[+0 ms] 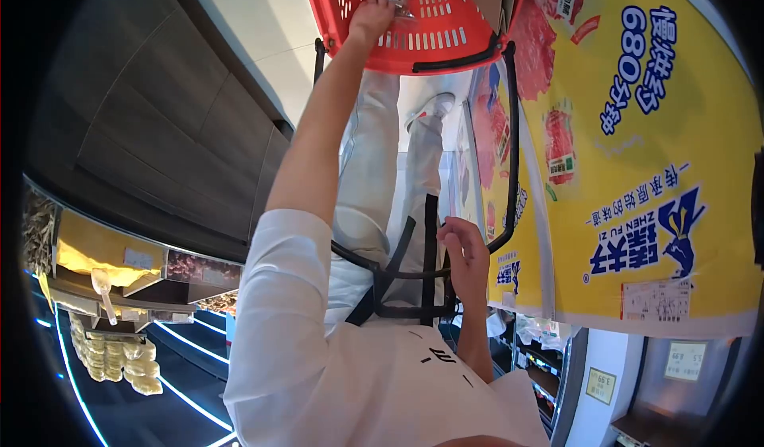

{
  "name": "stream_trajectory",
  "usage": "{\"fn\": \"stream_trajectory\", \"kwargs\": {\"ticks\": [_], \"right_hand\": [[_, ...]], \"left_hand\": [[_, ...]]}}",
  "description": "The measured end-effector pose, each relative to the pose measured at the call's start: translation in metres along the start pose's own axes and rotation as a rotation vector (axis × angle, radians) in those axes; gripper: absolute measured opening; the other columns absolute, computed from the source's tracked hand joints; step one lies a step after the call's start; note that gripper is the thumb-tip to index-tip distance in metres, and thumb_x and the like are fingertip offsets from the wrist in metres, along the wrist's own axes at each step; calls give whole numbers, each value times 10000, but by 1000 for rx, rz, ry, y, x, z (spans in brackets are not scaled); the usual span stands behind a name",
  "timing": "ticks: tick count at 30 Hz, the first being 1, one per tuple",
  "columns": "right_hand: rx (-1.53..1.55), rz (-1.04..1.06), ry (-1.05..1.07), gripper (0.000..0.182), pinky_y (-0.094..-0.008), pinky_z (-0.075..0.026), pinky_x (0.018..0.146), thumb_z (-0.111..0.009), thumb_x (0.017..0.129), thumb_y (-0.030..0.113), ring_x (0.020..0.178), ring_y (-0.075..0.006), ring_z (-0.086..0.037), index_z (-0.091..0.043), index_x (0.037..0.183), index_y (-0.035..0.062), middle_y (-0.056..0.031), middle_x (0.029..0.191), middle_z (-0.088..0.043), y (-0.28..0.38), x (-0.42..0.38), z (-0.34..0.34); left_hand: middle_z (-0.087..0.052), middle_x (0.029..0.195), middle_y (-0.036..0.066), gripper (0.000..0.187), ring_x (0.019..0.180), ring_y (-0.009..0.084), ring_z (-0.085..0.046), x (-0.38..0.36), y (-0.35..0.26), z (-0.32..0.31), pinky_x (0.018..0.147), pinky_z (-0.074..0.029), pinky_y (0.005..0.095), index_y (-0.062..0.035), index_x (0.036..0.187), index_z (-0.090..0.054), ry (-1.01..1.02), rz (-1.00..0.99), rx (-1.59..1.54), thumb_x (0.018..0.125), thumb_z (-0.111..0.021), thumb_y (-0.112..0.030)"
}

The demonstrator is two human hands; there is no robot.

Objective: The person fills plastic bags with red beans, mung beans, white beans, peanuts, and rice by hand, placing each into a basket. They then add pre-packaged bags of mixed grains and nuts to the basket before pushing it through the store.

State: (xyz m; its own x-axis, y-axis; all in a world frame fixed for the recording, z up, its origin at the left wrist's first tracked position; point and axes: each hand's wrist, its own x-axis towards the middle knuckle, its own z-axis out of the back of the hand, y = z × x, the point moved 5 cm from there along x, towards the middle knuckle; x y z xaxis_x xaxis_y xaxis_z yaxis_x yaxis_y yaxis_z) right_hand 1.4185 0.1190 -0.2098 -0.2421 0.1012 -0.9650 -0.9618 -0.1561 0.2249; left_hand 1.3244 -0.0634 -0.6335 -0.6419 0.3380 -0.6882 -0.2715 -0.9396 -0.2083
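My left hand (pixel 374 19) reaches into a red basket (pixel 422 61) at the top of the view, its fingers closed on a clear plastic packet (pixel 394 0). Other clear packaging lies beside that packet, its contents too small to tell. Nearer my body, my right hand (pixel 467 244) is beside the black basket handle (pixel 511 152), with its fingers loosely bent and apart and nothing seen in them. The long handle extends from the basket toward my waist.
A yellow printed banner (pixel 629 176) covers the right side. Dark panels (pixel 151 105) stand at left, above shelves with a yellow tray (pixel 103 248) and pale packaged goods (pixel 115 359). Price tags (pixel 600 386) show at lower right. My legs are under the basket.
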Motion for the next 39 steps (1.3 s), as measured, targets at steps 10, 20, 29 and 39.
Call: {"fn": "stream_trajectory", "kwargs": {"ticks": [10,20,29,39], "right_hand": [[24,78,-14,197,-250,-435,793,-497,873,74,842,-128,-551,-513,1052,-7,-62,865,-573,18,-16,1],[9,544,-120,462,-298,-449,786,-631,764,103,950,-200,-545,-442,1180,33,-119,1108,-532,61,-87,16],[227,1190,-717,861,-414,-312,975,-761,596,216,1169,-367,-372,-288,1281,-4,-219,1260,-356,66,-205,84],[1423,1105,-157,568,-302,-418,880,-450,773,20,1051,-173,-502,-287,1317,29,-96,1175,-492,-76,-278,207]], "left_hand": [[-636,877,81,201,769,233,-634,-40,-6,112,579,-520,321,-56,962,-578,54,-263,174,810,-450,-89],[-514,863,139,219,775,297,-549,-252,-101,403,637,-467,376,-1,898,-508,-328,-534,-358,695,-569,-56],[-477,818,60,123,711,131,-456,-434,-291,532,628,-392,246,30,814,-518,-97,-566,-1150,696,-483,32],[-506,986,118,306,934,173,-485,-483,-481,516,785,-402,283,13,1051,-484,-416,-1127,-634,789,-598,-96]]}}
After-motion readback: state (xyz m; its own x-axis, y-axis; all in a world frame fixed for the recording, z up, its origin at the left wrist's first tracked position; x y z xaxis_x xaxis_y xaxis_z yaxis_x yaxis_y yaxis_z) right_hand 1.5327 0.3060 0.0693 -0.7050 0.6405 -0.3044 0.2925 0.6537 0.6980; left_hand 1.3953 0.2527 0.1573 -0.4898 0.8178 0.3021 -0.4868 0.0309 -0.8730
